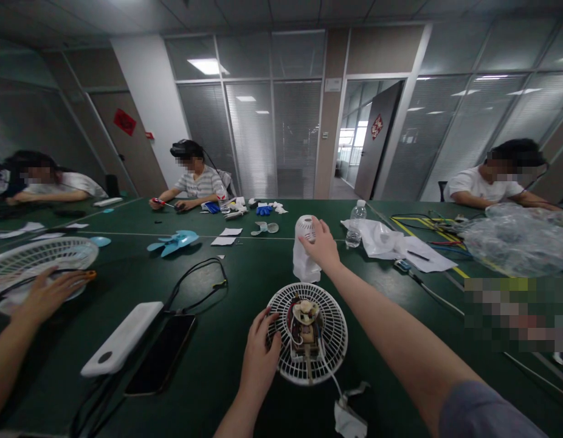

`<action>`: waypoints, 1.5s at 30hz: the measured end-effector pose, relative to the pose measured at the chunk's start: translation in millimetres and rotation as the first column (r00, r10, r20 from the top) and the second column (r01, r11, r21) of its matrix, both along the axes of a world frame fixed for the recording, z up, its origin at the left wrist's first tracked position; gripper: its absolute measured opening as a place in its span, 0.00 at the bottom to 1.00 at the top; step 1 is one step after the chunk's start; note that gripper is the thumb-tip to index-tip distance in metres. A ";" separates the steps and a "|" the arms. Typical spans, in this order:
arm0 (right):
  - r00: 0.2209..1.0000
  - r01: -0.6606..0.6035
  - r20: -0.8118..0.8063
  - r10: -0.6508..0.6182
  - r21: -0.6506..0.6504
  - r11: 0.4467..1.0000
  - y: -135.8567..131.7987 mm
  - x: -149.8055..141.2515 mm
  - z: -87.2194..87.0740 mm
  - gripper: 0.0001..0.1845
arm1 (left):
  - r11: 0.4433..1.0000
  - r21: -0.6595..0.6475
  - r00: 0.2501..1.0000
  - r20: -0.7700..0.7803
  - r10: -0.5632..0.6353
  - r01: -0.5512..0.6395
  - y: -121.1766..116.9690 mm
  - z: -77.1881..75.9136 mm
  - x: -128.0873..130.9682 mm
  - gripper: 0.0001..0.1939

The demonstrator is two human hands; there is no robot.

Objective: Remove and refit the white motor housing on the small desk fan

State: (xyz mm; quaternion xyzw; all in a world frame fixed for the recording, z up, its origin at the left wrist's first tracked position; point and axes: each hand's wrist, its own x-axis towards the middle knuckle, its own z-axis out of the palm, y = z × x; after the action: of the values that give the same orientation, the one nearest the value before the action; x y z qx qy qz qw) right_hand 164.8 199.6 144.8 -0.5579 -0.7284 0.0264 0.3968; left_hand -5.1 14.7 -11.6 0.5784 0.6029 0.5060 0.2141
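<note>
In front of me on the green table lies a round white fan grille, with an exposed fan motor and wiring at its middle. My left hand holds the grille's left rim, thumb and fingers curled at the edge. A white plastic housing with a vented top stands just beyond the grille. My right hand reaches over and grips the upper right side of that housing. From the motor, a white cord runs toward me to a small white piece near the front.
A white power bank and a black phone lie left, with cables. A co-worker's hand rests at another grille. Blue fan blades, a water bottle and a plastic bag are farther off.
</note>
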 end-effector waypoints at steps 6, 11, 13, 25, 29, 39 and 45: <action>0.997 0.037 0.068 -0.033 -0.050 0.998 3.7 -5.5 -1.2 0.41 | 1.000 -0.013 1.000 -0.020 -0.011 0.011 -1.4 1.6 -0.9 0.19; 0.992 0.061 0.108 -0.057 -0.037 0.997 -1.8 -5.7 0.6 0.43 | 1.000 -0.016 1.000 -0.005 -0.009 0.008 -2.0 3.0 -1.1 0.19; 0.992 0.070 0.111 -0.067 -0.026 0.997 -4.6 -7.5 1.6 0.42 | 1.000 -0.014 1.000 -0.011 -0.005 0.005 -1.7 2.3 -1.5 0.19; 0.999 0.043 -0.020 -0.040 0.221 0.974 -62.2 -0.4 32.7 0.43 | 0.999 0.041 1.000 -0.002 0.001 -0.001 -2.4 2.0 -1.8 0.19; 0.999 -0.034 -0.015 0.037 0.147 0.989 -132.9 5.0 16.4 0.42 | 0.998 0.053 0.999 -0.033 0.017 -0.015 -3.5 3.5 -2.9 0.19; 0.982 0.097 0.171 -0.086 -0.056 0.994 -205.6 19.5 -58.6 0.40 | 0.992 0.040 0.993 -0.019 -0.115 0.116 -9.9 6.0 -0.7 0.19; 0.974 0.108 0.201 -0.103 -0.015 0.994 -209.5 24.9 -71.0 0.43 | 0.987 0.029 0.987 -0.001 -0.158 0.158 -10.5 4.5 -0.8 0.17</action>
State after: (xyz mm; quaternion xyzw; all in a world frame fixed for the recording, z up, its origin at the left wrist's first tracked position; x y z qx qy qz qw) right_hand 189.7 -9.8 73.8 -0.6008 -0.7335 -0.0415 0.3151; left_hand -5.8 4.2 -7.1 0.6270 0.5476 0.4967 0.2454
